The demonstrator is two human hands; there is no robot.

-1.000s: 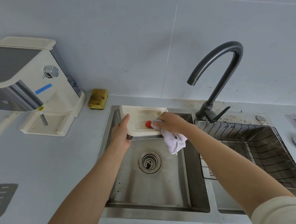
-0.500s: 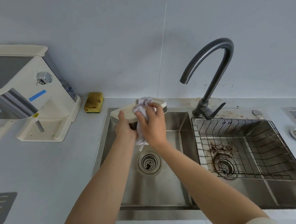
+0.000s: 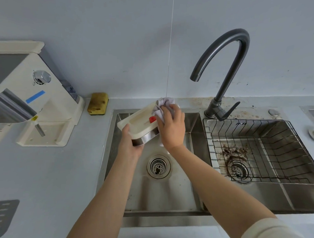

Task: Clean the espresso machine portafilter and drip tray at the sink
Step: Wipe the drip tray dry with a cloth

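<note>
Over the left sink basin (image 3: 180, 189) I hold the cream drip tray (image 3: 135, 122), tilted with its open side toward me; it has a metal front band and a small red float (image 3: 152, 119) inside. My left hand (image 3: 130, 143) grips its near left corner from below. My right hand (image 3: 171, 127) is closed on a white cloth (image 3: 163, 105), pressed against the tray's right end. The cream espresso machine (image 3: 36, 94) stands on the counter at left. No portafilter is visible.
A dark gooseneck tap (image 3: 222, 70) rises behind the divider between basins. The right basin holds a wire rack (image 3: 260, 150) and coffee grounds around its drain. A yellow sponge (image 3: 98, 106) lies against the wall. A grey slotted plate (image 3: 4, 215) sits at the counter's left edge.
The tray has tipped back so its inside and red float show again. My right hand with the cloth has shifted from the tray's front to its right end.
</note>
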